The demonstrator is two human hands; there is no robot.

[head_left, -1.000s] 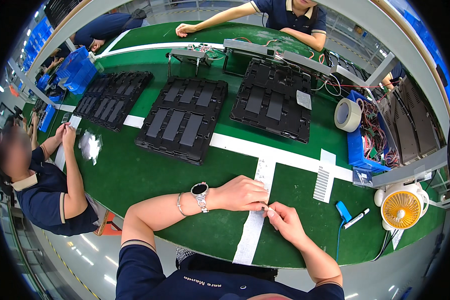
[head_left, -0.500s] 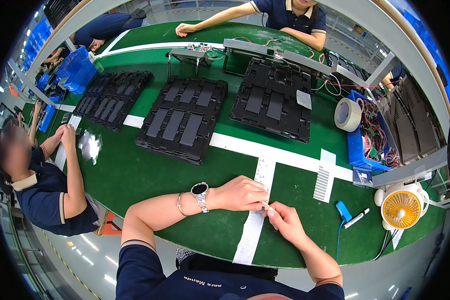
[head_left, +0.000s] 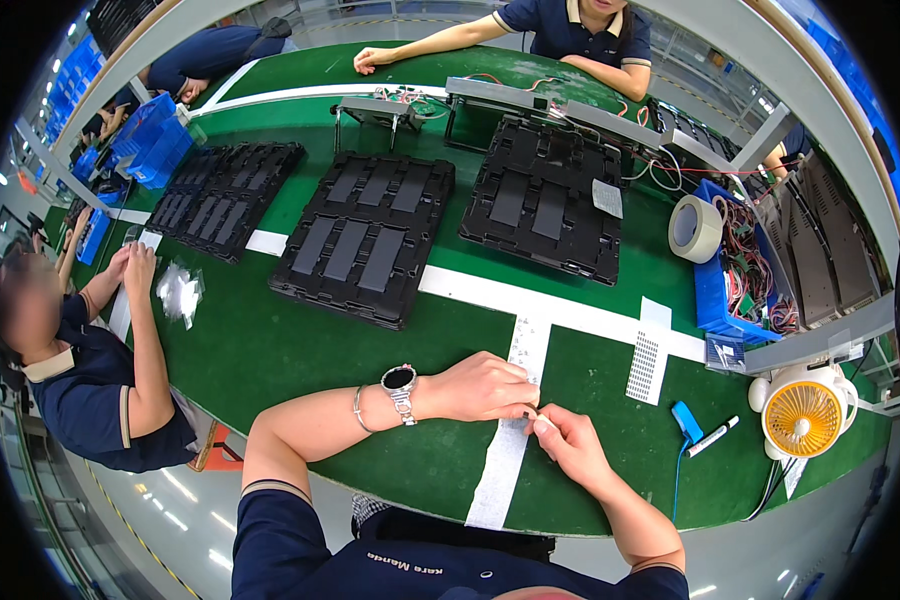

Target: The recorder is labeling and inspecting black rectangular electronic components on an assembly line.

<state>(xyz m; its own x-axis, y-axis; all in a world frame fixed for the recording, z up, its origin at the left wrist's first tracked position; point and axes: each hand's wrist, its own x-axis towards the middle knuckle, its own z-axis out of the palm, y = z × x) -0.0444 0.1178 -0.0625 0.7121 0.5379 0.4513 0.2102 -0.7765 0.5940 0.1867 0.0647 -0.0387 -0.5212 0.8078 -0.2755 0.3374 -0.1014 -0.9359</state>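
Note:
My left hand [head_left: 482, 387], with a watch and bracelet on its wrist, is over the white strip [head_left: 502, 480] running down the green table. Its fingers are curled, the tips meeting those of my right hand [head_left: 570, 445]. A tiny dark and pale piece shows between the two sets of fingertips, too small and covered to name. My right hand pinches at it with thumb and forefinger. To the right lies a white sheet [head_left: 646, 368] bearing rows of small dark labels. Beyond my hands, black trays [head_left: 365, 222] hold dark flat rectangular pieces.
At right are a marker [head_left: 713, 437], a blue clip-like item [head_left: 686, 423] on a cord, and a small fan [head_left: 802, 422]. Behind stand a tape roll [head_left: 695, 229] and a blue bin [head_left: 710, 290] of wires. Co-workers sit left and across, near metal frame posts [head_left: 820, 330].
My fingertips have shifted slightly around the small piece, and less of its pale part shows. The co-worker at left has moved their hands a little.

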